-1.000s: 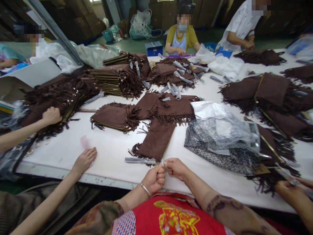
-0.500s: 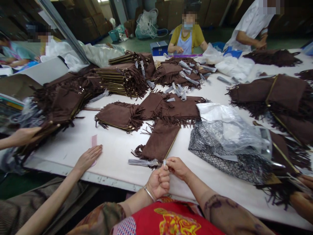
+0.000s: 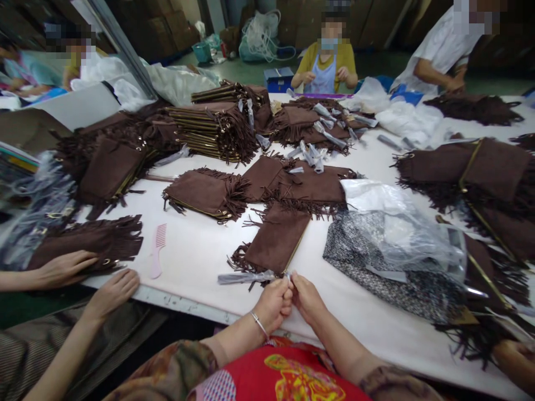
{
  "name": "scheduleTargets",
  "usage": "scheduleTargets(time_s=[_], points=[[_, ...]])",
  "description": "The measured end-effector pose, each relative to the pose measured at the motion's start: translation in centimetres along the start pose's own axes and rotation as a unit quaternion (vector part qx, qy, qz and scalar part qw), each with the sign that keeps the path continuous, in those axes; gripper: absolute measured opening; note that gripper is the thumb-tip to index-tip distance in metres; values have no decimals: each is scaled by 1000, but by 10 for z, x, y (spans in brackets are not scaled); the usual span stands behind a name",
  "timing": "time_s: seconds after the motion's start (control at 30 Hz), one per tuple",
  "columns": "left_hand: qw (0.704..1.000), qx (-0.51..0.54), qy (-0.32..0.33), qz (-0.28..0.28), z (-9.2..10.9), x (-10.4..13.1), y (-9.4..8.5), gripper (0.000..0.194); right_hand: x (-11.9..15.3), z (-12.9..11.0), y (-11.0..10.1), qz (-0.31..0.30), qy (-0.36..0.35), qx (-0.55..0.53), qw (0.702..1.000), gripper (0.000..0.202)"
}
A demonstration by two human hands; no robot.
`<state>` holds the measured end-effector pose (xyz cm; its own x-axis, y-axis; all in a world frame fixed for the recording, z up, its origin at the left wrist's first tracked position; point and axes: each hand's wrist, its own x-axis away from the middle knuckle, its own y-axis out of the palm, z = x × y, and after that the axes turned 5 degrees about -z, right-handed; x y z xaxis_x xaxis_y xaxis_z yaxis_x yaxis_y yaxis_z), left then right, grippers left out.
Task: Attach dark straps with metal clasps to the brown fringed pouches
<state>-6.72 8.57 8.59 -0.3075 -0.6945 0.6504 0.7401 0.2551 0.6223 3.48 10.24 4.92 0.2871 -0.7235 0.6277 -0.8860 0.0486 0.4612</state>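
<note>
In front of me a brown fringed bag (image 3: 278, 236) with a gold zipper lies slanted on the white table. At its near corner, my left hand (image 3: 273, 305) is curled closed, a bangle on its wrist. My right hand (image 3: 308, 298) pinches close against it. Between the fingertips is a small pale piece at the zipper's end, too small to name. A plastic-wrapped strip (image 3: 244, 277) lies just left of the hands, by the bag's fringe.
Co-workers' hands (image 3: 111, 292) rest at the left beside a fringed bag (image 3: 96, 236) and a pink comb (image 3: 157, 253). A stack of bags (image 3: 209, 131) stands behind. Plastic covers black-and-white fabric (image 3: 351, 245) at right. A co-worker (image 3: 326, 67) sits opposite.
My hands have drawn closer together at the bag's corner. The left neighbour laid a fringed bag down and moved a hand left, off the pink comb.
</note>
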Motion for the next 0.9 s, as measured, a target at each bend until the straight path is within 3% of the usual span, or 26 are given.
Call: scheduleTargets(time_s=[0.13,0.33,0.57,0.73,0.9], points=[[984,-158,43,74,-18,-1,0,41,15,-4,-10,-16,-31,107,994,45],[956,-286,16,53,-19,-5,-9,38,8,-11,-16,-34,31,73,996,42],[964,-243,44,94,-1,-11,-23,22,11,-18,-27,-107,53,-14,993,36],[982,-163,38,86,1,-11,-17,20,10,-21,-27,-122,46,-12,991,32],[991,-115,3,70,1,-6,-11,17,9,-21,-29,-126,82,-13,989,33]])
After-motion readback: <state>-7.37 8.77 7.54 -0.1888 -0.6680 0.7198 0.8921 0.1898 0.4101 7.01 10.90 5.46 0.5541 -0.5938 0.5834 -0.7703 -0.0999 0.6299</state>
